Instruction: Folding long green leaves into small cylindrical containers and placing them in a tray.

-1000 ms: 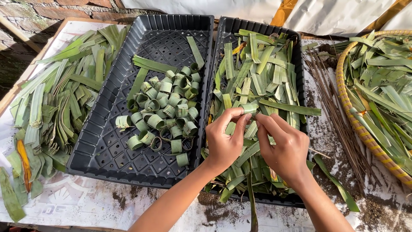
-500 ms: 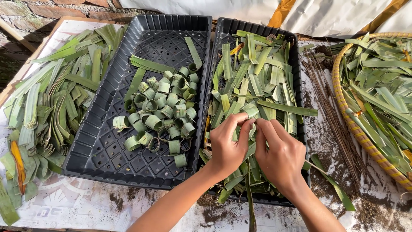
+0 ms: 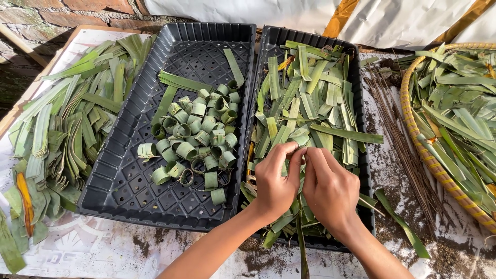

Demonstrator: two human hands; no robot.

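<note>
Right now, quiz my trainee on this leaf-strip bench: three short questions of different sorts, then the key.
1. True or false: the left hand and right hand meet over the right black tray, fingertips together on a leaf strip.
2. Multiple choice: where do the rolled leaf rings lie? A) in the woven basket; B) in the left black tray; C) on the loose long leaves at far left.
3. Fill in: the bundle of thin brown sticks lies between the right black tray and the ____.

Key: 1 true; 2 B; 3 woven basket.
</note>
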